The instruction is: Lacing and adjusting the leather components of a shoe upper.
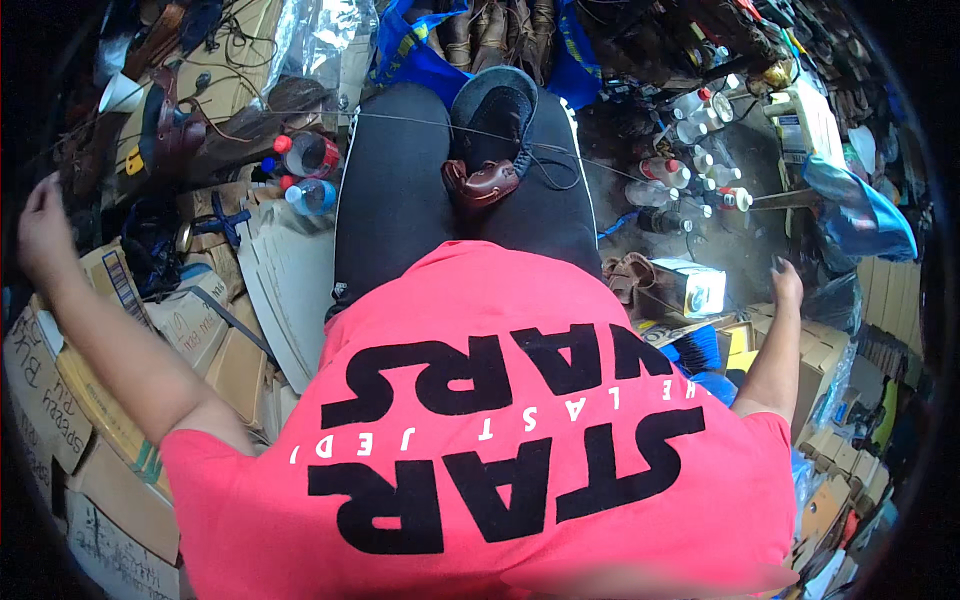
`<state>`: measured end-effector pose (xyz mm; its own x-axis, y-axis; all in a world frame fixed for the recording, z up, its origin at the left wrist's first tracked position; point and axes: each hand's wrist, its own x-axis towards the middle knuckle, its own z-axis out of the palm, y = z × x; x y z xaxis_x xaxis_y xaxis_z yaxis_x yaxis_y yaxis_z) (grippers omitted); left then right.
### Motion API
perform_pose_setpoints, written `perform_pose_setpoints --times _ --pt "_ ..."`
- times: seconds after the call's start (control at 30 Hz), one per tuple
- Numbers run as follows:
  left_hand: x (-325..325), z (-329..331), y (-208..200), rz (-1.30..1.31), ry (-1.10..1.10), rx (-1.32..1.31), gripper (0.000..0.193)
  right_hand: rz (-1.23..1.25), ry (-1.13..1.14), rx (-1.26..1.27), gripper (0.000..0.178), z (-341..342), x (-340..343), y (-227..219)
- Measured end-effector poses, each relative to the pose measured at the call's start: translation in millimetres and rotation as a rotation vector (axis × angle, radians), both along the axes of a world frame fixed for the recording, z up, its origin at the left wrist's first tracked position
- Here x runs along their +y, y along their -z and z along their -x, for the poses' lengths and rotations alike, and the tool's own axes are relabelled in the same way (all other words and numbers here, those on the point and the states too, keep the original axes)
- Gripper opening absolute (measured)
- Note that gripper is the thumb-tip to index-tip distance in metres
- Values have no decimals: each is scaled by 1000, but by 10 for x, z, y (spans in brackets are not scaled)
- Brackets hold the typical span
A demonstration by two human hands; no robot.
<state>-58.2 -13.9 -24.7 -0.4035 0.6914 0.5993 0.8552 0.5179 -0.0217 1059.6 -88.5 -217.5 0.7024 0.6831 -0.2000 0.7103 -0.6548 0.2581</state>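
Observation:
A brown leather shoe (484, 183) with a dark sole piece (497, 112) rests between my thighs. A thin thread (400, 118) runs out from it to both sides, and a loose dark loop hangs at its right. My arms are spread wide. At the far left my left hand (45, 230) is raised with its fingers closed near the thread's left run. Out to the right, my right hand (788, 284) has its fingers pinched together, with the thread heading toward it. Where the thread meets the fingers is too fine to see clearly.
Beyond my knees a blue bag (405, 50) holds several brown shoe lasts (490, 35). Bottles (665, 172) stand at the right, and two more (310, 155) lie by my left knee. Cardboard boxes (190, 325) crowd the left. A white box (690, 288) sits near my right hip.

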Motion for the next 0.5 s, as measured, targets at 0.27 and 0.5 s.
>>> perform_pose_setpoints --times 0.27,0.5 --pt "65 -3926 1431 522 1194 -745 52 -479 -839 1068 38 3652 692 -22" --pt "112 -3725 1562 662 1013 -1060 21 -358 -969 1038 15 3975 805 -104"
